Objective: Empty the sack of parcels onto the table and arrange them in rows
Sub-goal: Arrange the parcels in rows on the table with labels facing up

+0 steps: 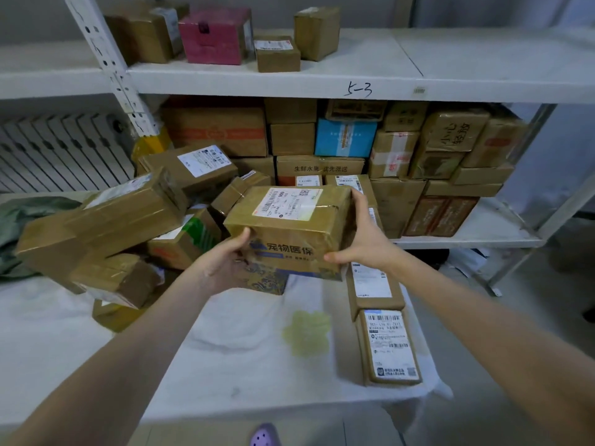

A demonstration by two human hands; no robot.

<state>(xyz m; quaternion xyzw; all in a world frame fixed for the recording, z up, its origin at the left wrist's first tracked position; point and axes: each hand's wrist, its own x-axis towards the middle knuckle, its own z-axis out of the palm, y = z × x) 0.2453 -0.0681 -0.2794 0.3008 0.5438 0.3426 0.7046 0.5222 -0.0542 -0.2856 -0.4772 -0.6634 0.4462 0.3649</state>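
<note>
Head view: 1 parcel (289, 220) in my hands, held clear of the counter (225, 365), above its back middle. The label faces up and there is blue print on the near side.

Counts:
- Row along the counter's right edge: 2 labelled boxes in plain sight, the nearest box (389, 346) and the second box (373, 281), touching end to end. More sit behind them, but the held parcel and my right hand block them, so I can't count those.
- Pile (128, 239) on the counter's left: at least 6 brown boxes, tumbled and tilted, with a long box (96, 226) on top.
- 1 patterned box (267, 283) sits right under the held parcel.
- 1 green sack (19, 220) lies crumpled at the far left, beside the pile.
- Upper shelf (450, 59): 4 boxes, one of them a pink box (215, 35).
- Lower shelf (476, 233): packed with stacked cartons, too many overlap to count. One is a blue carton (344, 138).

Around: a radiator (58, 152) stands behind the counter on the left, and there is a yellowish stain (307, 333) on the white counter cover.

Hands: the left hand (222, 262) grips the parcel's near-left lower corner, thumb up on the front face. The right hand (363, 239) clamps the right end, fingers running up along it and thumb on the near edge. Both arms are stretched forward.
</note>
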